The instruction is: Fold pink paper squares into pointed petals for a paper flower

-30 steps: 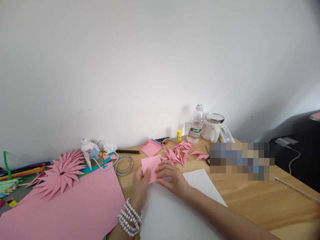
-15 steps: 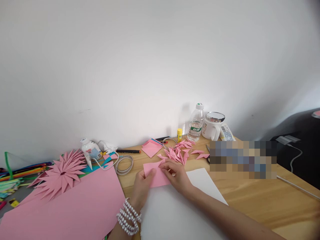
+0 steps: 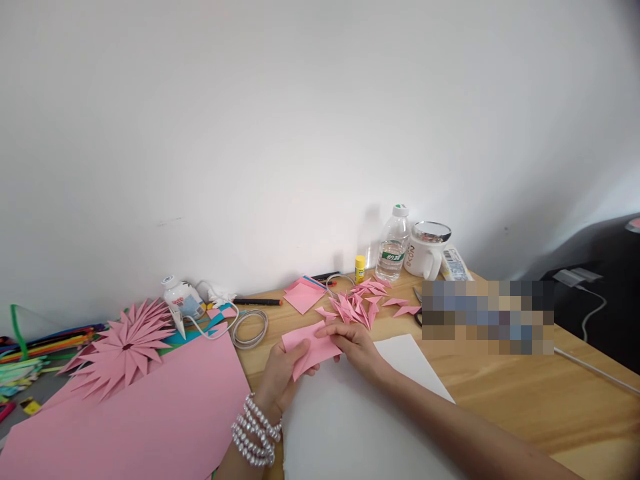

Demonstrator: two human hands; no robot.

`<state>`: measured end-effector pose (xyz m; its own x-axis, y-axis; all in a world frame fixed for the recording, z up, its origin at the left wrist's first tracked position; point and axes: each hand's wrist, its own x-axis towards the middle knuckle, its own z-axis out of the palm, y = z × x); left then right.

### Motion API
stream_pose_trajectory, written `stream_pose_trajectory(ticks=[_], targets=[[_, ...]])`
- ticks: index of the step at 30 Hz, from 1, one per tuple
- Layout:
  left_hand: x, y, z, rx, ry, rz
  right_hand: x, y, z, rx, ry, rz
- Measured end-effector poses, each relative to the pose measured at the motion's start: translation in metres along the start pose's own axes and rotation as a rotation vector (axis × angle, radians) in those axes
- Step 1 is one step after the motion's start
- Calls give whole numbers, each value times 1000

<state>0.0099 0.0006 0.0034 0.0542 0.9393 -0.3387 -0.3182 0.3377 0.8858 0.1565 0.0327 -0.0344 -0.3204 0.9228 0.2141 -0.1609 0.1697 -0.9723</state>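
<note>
A small pink paper piece (image 3: 310, 347) is held between both hands just above a white sheet (image 3: 350, 420) on the wooden table (image 3: 525, 393). My left hand (image 3: 280, 383), with a pearl bracelet at the wrist, grips the paper's lower left part. My right hand (image 3: 357, 347) pinches its upper right edge. Just beyond the hands lies a heap of folded pink paper points (image 3: 363, 303).
A large pink sheet (image 3: 135, 420) and a pink paper flower (image 3: 123, 347) lie at the left, with a glue gun (image 3: 180, 303) and cable coil (image 3: 249, 328) behind. Pink squares (image 3: 303, 297), a glue stick (image 3: 359, 268), water bottle (image 3: 393, 245) and white mug (image 3: 425, 252) stand by the wall.
The pink piece went from a square to a narrower folded strip. Both hands now hold it tilted, slightly lifted off the white sheet.
</note>
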Motion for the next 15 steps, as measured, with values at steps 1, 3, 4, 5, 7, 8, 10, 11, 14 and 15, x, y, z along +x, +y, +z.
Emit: stream_pose_trajectory(ticks=[1,3,4,5,7,8,10,11,14,15], targets=[[0,0,0,-9,14,-14,0,0,0,-2,-19,-4],[1,1,-1,-23,30,-37,0,1,0,-1,-53,-9],[2,1,-2,-24,35,-43,0,0,1,0,-70,-13],[2,1,-2,-19,38,-41,0,-1,2,-1,-89,-21],[3,1,-3,7,42,-18,-2,-4,4,-11,-124,-46],[3,1,-3,25,42,-1,-3,-5,5,-15,-136,-58],[2,1,-2,58,24,34,-4,-8,6,-6,-114,-64],[1,1,-1,68,1,50,-4,-8,6,5,-88,-53],[-4,2,3,66,-116,94,-3,-7,5,36,18,-9],[-6,2,4,63,-155,117,-3,-6,4,43,48,3]])
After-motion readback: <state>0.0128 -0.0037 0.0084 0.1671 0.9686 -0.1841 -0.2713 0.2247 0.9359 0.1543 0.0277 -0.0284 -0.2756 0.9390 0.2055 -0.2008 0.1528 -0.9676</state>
